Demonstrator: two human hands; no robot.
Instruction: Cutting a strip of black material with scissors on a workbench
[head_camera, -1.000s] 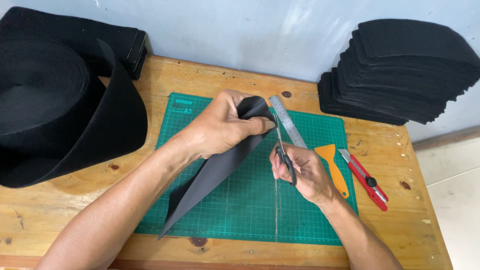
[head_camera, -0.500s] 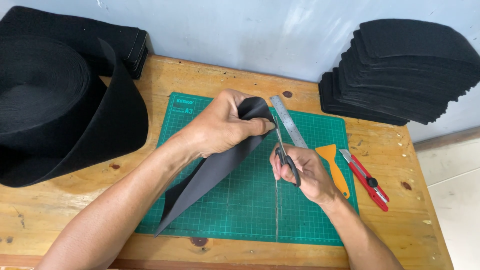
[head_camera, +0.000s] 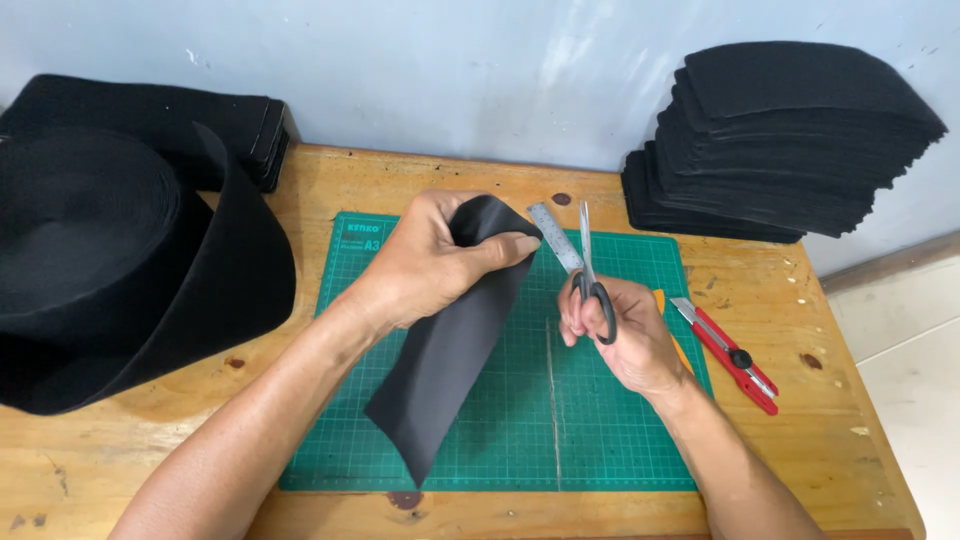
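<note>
I see left hand (head_camera: 430, 265) gripping black fabric strip (head_camera: 445, 380), matte, folded, tapering downward; right hand (head_camera: 620, 335) holding scissors (head_camera: 590, 275), blades closed, upright.

Both forearms are bare to the picture's lower edge, with no sleeves, gloves, rings or watch showing.

Left hand (head_camera: 430, 265) grips black fabric (head_camera: 450, 365); right hand (head_camera: 625, 335) holds scissors (head_camera: 590, 270).

one scissors (head_camera: 592, 285), one ruler (head_camera: 553, 237), one box cutter (head_camera: 732, 353), two fabric stacks (head_camera: 790, 140)
</note>
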